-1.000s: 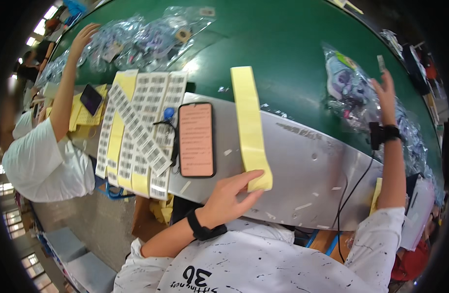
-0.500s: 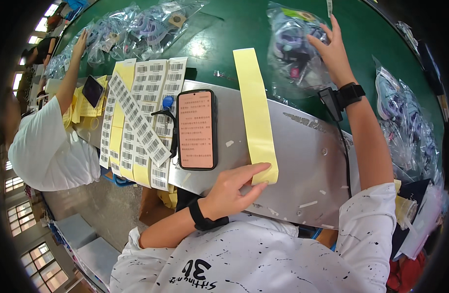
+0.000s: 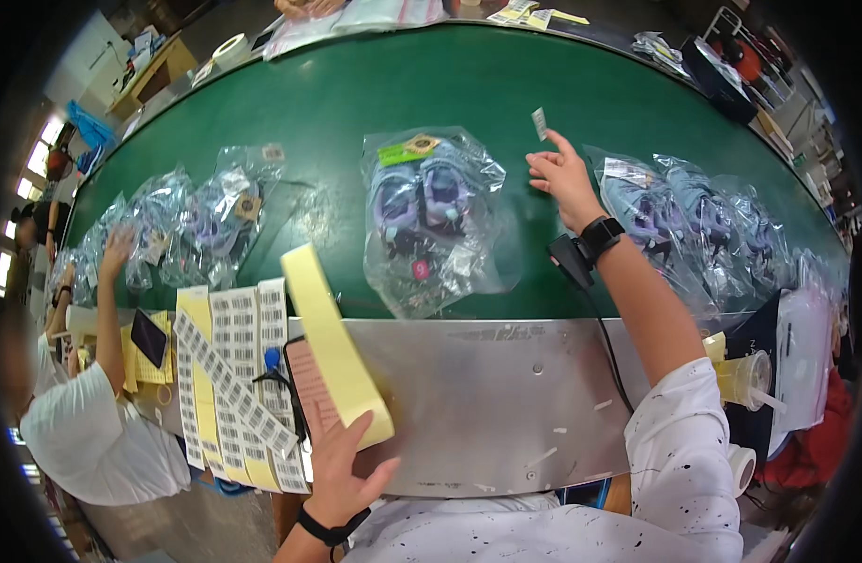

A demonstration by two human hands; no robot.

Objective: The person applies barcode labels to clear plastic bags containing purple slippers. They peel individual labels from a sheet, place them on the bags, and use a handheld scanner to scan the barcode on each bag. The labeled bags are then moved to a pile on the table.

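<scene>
My right hand (image 3: pixel 562 178) is raised over the green table with a small white barcode sticker (image 3: pixel 540 123) at the tip of its index finger; the other fingers are loosely bent. My left hand (image 3: pixel 340 474) has its fingers and thumb spread at the lower end of a blank yellow backing strip (image 3: pixel 330 338). That strip slants across a phone (image 3: pixel 304 371) and covers part of it. Between my hands, farther off, a pair of blue-purple shoes (image 3: pixel 420 202) lies in a clear plastic bag (image 3: pixel 431 281).
Barcode sticker sheets (image 3: pixel 239 338) overlap at the left of the metal ledge (image 3: pixel 506 403). More bagged shoes lie left (image 3: pixel 215 220) and right (image 3: pixel 647 211). A co-worker's arm (image 3: pixel 107 300) reaches over the left ones. A plastic cup (image 3: pixel 745 380) stands at right.
My view has shifted. The bagged shoes now lie flat in the middle, and my right hand is apart from them. My left hand has moved left with the strip, its pinch loosened.
</scene>
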